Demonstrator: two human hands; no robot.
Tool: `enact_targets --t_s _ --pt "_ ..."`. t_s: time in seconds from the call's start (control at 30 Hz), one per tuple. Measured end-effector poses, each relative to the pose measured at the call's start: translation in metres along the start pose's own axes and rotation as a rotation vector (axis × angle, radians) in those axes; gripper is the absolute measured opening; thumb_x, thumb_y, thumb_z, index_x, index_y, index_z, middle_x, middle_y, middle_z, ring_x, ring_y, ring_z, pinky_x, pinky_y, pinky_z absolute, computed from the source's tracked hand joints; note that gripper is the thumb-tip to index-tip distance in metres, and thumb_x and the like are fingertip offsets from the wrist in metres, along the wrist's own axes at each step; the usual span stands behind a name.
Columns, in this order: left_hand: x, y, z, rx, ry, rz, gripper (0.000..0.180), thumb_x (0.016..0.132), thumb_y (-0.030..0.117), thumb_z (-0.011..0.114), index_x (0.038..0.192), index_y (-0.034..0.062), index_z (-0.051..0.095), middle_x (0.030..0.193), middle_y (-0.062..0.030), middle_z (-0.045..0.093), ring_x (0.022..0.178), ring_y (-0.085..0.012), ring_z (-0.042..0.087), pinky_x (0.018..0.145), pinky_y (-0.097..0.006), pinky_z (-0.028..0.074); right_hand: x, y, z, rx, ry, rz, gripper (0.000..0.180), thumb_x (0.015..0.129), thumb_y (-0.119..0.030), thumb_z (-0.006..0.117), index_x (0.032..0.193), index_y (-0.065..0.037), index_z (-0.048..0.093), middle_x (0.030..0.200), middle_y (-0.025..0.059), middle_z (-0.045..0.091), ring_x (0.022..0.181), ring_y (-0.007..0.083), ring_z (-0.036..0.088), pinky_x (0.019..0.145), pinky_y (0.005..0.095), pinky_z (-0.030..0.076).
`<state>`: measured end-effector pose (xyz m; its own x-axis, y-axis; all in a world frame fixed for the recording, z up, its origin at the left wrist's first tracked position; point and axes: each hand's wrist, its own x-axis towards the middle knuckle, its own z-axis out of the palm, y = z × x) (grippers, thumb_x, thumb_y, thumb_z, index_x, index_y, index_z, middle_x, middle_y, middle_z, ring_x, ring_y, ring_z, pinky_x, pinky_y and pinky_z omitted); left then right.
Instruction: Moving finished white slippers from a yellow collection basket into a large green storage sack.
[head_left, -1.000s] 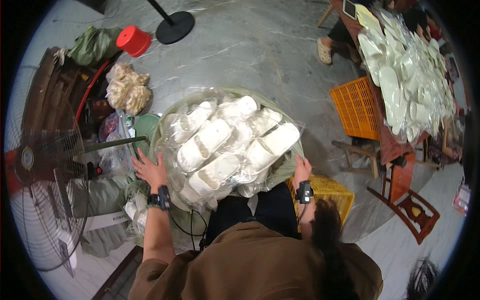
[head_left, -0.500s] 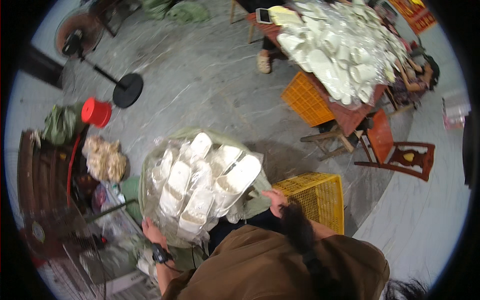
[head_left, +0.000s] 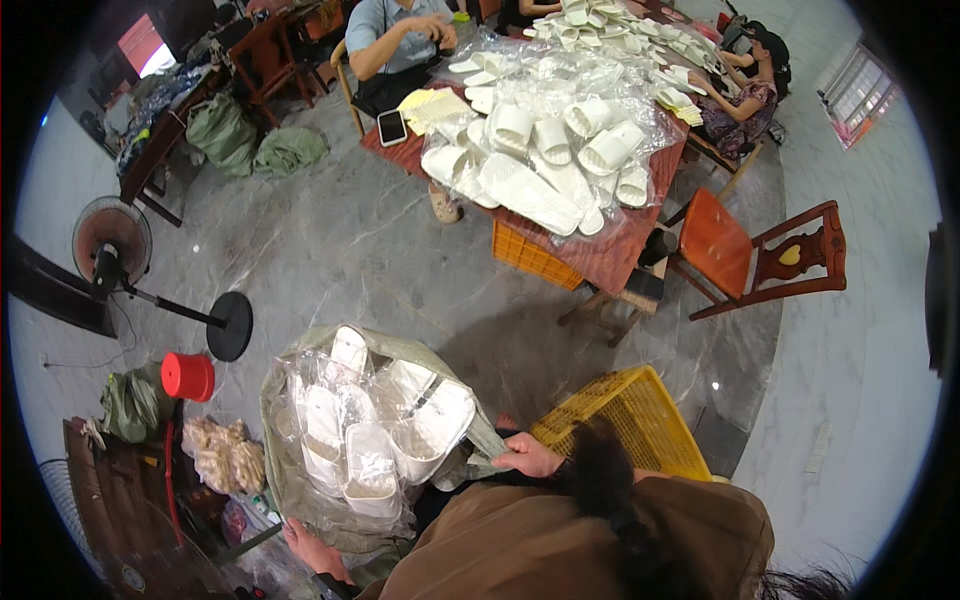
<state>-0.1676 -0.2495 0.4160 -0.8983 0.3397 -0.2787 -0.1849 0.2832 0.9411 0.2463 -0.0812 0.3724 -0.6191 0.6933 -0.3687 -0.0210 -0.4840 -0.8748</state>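
I hold a large clear plastic bag [head_left: 370, 440] stuffed with white slippers, resting in a green sack [head_left: 285, 480] against my front. My left hand [head_left: 312, 547] grips the sack's lower left edge, near my body. My right hand [head_left: 528, 456] clutches the bag's right side at the sack's rim. My brown sleeve and dark hair hide the bottom of the bag.
A yellow plastic crate [head_left: 640, 425] sits right beside my right hand. A red wooden table [head_left: 600, 250] piled with white slippers stands ahead, with an orange crate under it, people seated around it and a red chair [head_left: 760, 255]. A standing fan [head_left: 120, 250], a red bucket [head_left: 187, 376] lie to the left.
My view has swung toward the slipper table, which now fills the top. The bag stays held in both hands and sits lower left in the picture.
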Motion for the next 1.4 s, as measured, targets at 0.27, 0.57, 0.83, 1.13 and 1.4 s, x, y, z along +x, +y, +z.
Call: enact_targets --t_s 0.27,0.57,0.83,1.13,1.4 --pt "-0.013 0.017 0.03 -0.085 -0.081 -0.037 0.042 0.095 0.025 0.05 0.124 -0.0041 0.043 0.119 -0.012 0.051 0.105 -0.0197 0.047 0.094 -0.033 0.036 -0.028 -0.063 -0.011 -0.031 -0.055 0.011 0.027 0.083 -0.017 0.064 0.064 -0.001 0.054 0.059 -0.0074 0.045 0.057 0.0028 0.039 0.048 0.0263 0.032" --pt "0.035 0.04 0.101 -0.157 -0.361 -0.086 0.024 0.095 0.018 0.048 0.108 -0.0017 0.049 0.1 -0.006 0.053 0.09 -0.0156 0.046 0.083 -0.032 0.039 -0.04 -0.079 -0.014 -0.065 0.058 0.204 0.013 0.083 -0.018 0.065 0.078 -0.006 0.065 0.071 -0.003 0.058 0.065 0.0072 0.053 0.056 0.0256 0.042" --pt "0.05 0.043 0.147 -0.054 -0.421 0.02 0.021 0.093 0.015 0.053 0.103 -0.0029 0.052 0.097 -0.0073 0.059 0.088 -0.0154 0.055 0.078 -0.03 0.044 -0.036 -0.094 -0.088 -0.051 0.099 0.241 0.013 0.083 -0.02 0.064 0.08 -0.008 0.066 0.075 0.0005 0.059 0.066 0.0111 0.054 0.057 0.0279 0.043" --pt "0.021 0.082 0.212 0.035 -0.399 0.075 0.04 0.094 0.02 0.05 0.122 -0.0081 0.045 0.116 -0.0128 0.054 0.103 -0.0194 0.05 0.09 -0.033 0.041 -0.046 -0.09 -0.129 -0.072 0.131 0.163 0.013 0.083 -0.023 0.064 0.082 -0.01 0.067 0.078 0.0045 0.059 0.068 0.0154 0.054 0.059 0.0305 0.043" --pt "0.08 0.112 0.304 0.144 -0.664 0.109 0.035 0.093 0.022 0.051 0.113 -0.0065 0.052 0.107 -0.0114 0.057 0.095 -0.0171 0.052 0.085 -0.031 0.042 -0.038 -0.059 -0.101 -0.107 0.194 0.16 0.014 0.084 -0.025 0.063 0.084 -0.012 0.068 0.082 0.008 0.059 0.07 0.0193 0.055 0.061 0.0329 0.043"
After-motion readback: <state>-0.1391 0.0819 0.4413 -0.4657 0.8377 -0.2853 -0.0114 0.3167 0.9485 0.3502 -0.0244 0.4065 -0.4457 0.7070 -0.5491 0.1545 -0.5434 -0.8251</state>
